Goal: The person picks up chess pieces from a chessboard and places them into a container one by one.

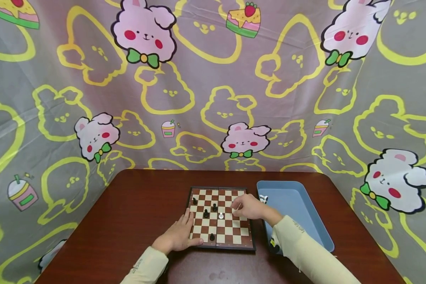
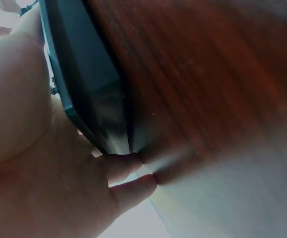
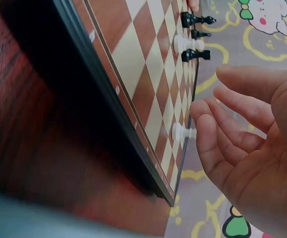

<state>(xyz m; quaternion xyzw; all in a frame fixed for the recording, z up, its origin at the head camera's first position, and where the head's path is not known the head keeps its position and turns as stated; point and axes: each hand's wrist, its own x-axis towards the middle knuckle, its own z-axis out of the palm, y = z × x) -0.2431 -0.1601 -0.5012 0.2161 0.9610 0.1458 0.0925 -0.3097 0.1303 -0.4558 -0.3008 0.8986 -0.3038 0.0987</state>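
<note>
A brown-and-cream chessboard with a black rim lies before me. My left hand rests on its near left corner, thumb along the front edge and straight fingers along the left side. In the left wrist view those fingers touch the black board edge. Over the right half hovers my right hand, thumb and fingers apart. Close by its fingertips stands a white chess piece, covered by the hand in the head view. Another white piece stands mid-board near black pieces; a black pawn stands near the front.
To the board's right, a shallow blue tray sits on the dark wooden table. White chess pieces show at its left side, partly behind my right arm. A printed bunny curtain surrounds the table's back and sides.
</note>
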